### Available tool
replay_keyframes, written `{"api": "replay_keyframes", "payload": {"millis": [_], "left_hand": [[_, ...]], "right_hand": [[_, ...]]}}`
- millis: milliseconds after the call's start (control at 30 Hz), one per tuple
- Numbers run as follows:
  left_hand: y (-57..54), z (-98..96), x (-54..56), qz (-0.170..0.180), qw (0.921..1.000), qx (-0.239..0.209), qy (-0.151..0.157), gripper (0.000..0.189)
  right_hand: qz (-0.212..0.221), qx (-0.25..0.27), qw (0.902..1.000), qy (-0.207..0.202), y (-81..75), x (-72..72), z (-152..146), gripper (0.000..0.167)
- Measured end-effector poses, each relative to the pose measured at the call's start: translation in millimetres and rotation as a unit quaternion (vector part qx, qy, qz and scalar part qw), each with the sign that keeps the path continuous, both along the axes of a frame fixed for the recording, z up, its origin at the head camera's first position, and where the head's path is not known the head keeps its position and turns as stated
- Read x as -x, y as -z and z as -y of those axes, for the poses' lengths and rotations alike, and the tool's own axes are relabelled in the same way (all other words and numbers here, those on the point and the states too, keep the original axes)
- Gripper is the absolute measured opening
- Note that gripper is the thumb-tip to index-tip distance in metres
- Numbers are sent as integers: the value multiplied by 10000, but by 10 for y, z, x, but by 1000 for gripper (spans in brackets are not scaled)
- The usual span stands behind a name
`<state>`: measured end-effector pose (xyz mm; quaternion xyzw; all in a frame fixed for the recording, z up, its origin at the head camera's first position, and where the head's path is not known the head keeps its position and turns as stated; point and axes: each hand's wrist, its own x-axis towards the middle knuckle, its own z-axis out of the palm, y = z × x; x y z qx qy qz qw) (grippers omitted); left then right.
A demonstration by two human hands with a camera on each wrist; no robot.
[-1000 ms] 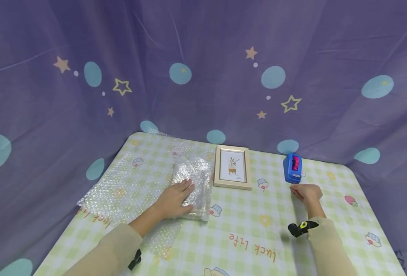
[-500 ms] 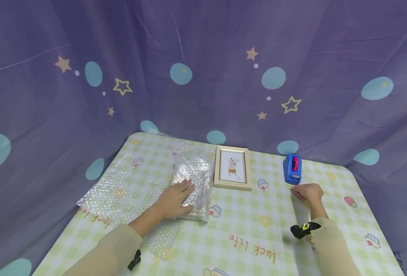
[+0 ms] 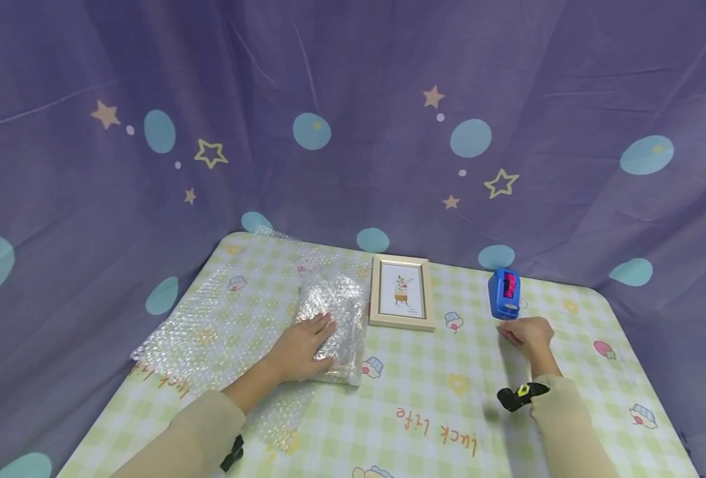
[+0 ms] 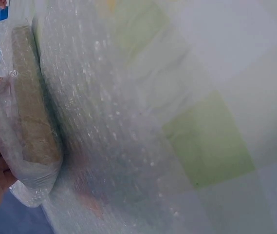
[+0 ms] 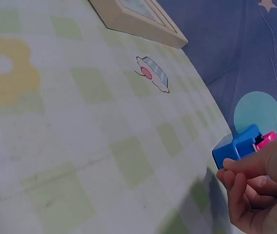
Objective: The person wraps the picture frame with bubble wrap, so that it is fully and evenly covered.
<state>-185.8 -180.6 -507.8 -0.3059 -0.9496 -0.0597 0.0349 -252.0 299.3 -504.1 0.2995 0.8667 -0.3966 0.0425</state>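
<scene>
On the bubble wrap [image 3: 209, 332] lies a flat bundle [image 3: 343, 332], folded in clear bubble wrap. Through its plastic the left wrist view shows a light brown, frame-like edge [image 4: 33, 97]. My left hand [image 3: 301, 348] rests on top of the bundle, fingers extended. My right hand [image 3: 529, 332] is at the front of a blue tape dispenser [image 3: 504, 295] with a pink core. Its thumb and index finger [image 5: 240, 170] pinch together right at the dispenser's mouth, on the tape end; the clear tape itself hardly shows.
A cream picture frame [image 3: 402, 320] with a potted-plant print lies between the bundle and the dispenser. The bubble wrap spreads over the left side of the checked tablecloth [image 3: 424, 385]. A purple curtain [image 3: 376, 179] hangs behind the table's back edge.
Both hands hold nearly the same places. The right hand and forearm shift only slightly, and the head view moves a little.
</scene>
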Motion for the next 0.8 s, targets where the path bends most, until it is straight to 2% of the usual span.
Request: {"api": "replay_keyframes", "payload": {"millis": [33,133,200,267,467,633,733,800], "left_hand": [[-1,1,-1,-11,10000,-2,2,70],[1,1,1,-54,10000,-6,15,70],[2,2,-1,-60,10000,7,16,70],[1,3,-3,-53,10000,14,16,70],[-6,2,-2,-86,9999,-49,35,70],[-9,-3,-6,-110,9999,-16,47,69],[-14,-7,-10,-99,9999,18,28,70],[-15,-10,-11,-97,9999,20,20,70]], "right_hand": [[33,-563,9982,-195,-11,-14,-7,50],[24,-1373,9883,-669,-33,-55,-35,40],[59,-1681,9821,-845,-31,-86,-54,38],[78,-1682,9821,-850,-26,-120,-63,36],[-170,-966,9931,-647,-62,-223,-32,25],[-497,-458,9953,-693,-140,-275,25,24],[-778,294,9942,-686,-175,-274,83,22],[-913,830,9896,-742,-192,-264,132,19]]}}
